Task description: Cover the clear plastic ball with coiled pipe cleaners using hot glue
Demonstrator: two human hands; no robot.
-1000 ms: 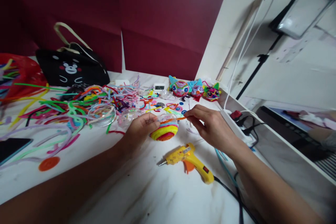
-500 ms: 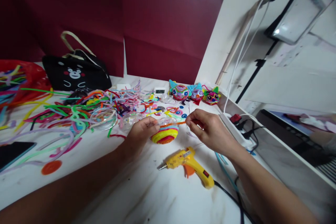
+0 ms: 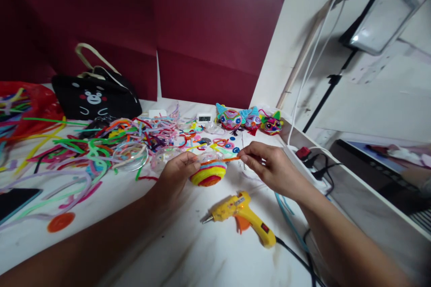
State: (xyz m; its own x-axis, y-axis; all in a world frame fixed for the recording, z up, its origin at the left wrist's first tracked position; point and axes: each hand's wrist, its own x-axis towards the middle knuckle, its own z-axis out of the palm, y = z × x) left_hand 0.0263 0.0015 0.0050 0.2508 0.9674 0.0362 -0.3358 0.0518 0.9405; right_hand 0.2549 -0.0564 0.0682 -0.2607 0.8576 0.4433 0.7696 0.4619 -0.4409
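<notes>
My left hand [image 3: 180, 169] grips the left side of a clear plastic ball [image 3: 208, 176] whose lower part is wrapped in yellow, red, orange and blue fuzzy bands. An orange pipe cleaner [image 3: 230, 159] runs along the upper edge of those bands. Its free end is pinched between thumb and forefinger of my right hand [image 3: 264, 163], to the right of the ball. Below, on the white table, lies a yellow hot glue gun [image 3: 240, 217], nozzle pointing left, touched by neither hand.
Loose pipe cleaners [image 3: 97, 152] spread over the left, around a clear plastic dome [image 3: 130, 157]. Finished animal-face ornaments [image 3: 230, 117] stand at the back, beside a small digital clock [image 3: 204, 118]. A power strip [image 3: 311, 168] with cables lies right; a phone [image 3: 18, 202] lies left.
The ball and my left hand have shifted slightly left and down in view. More of the orange pipe cleaner shows between the ball and my right hand, which still pinches its end.
</notes>
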